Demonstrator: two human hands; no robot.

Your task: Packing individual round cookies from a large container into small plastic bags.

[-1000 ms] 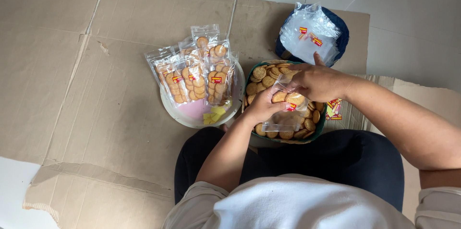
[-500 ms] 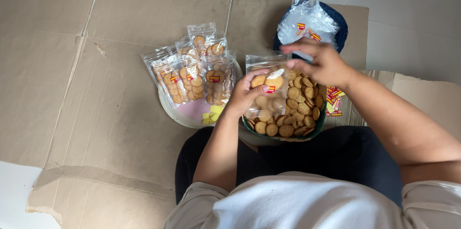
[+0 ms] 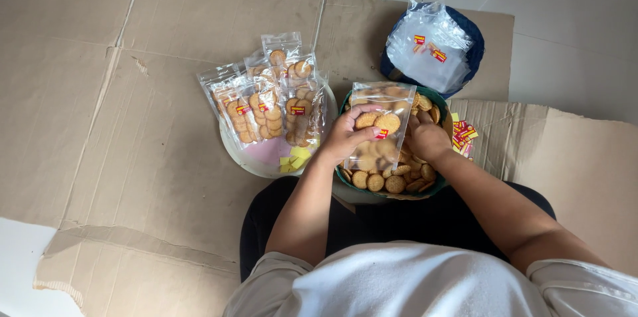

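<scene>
Biscuits (image 3: 392,183), round and golden, fill a green bowl (image 3: 435,96) set on flattened cardboard (image 3: 133,124) on the floor, just in front of a seated person's knees. Above the bowl, the left hand (image 3: 345,136) pinches a clear bag (image 3: 379,124) by its left edge, thumb across the front and fingers behind; the bag stands nearly upright over the biscuits, its open mouth away from the person, a small red-and-yellow sticker on its front and a few biscuits already inside. The right hand (image 3: 428,139) rests down among the biscuits at the right side of the bowl, just beside the bag, fingers curled under; whether it grips anything cannot be told. Left of the bowl and touching it, a pale plate (image 3: 266,164) carries a fan of filled bags (image 3: 269,101) of the same kind. Beyond the bowl, a dark blue bowl (image 3: 473,58) holds a stack of empty bags (image 3: 428,51). Stickers (image 3: 463,136) lie on the cardboard just right of the green bowl.
</scene>
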